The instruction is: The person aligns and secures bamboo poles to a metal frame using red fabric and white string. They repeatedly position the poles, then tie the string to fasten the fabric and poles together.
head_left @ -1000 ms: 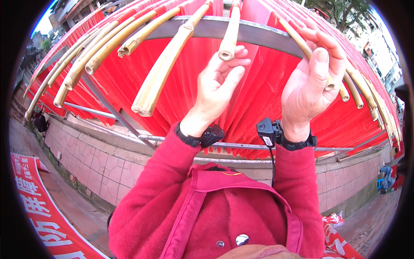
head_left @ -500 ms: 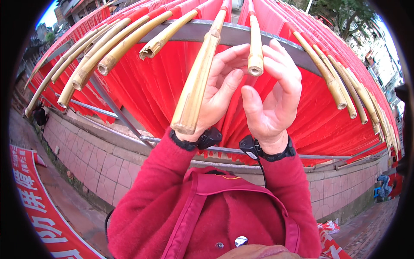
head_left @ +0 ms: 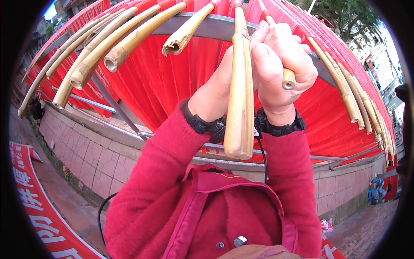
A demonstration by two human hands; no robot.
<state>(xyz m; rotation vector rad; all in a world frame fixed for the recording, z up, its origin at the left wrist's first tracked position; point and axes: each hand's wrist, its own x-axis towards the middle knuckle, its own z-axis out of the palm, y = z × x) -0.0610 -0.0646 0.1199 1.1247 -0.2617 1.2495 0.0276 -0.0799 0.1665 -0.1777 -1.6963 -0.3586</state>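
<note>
Within the right grip (head_left: 278,64), the bamboo pole (head_left: 288,78) leaves its cut end free.

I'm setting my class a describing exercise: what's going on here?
A person's right hand is closed around a bamboo pole, its cut end poking out. The left hand is close beside it, partly hidden behind a thicker pole, so its grip is unclear. More poles fan out on both sides, with red material hanging below.

Bamboo poles (head_left: 241,99) are tan — the cloth (head_left: 161,77) red.
</note>
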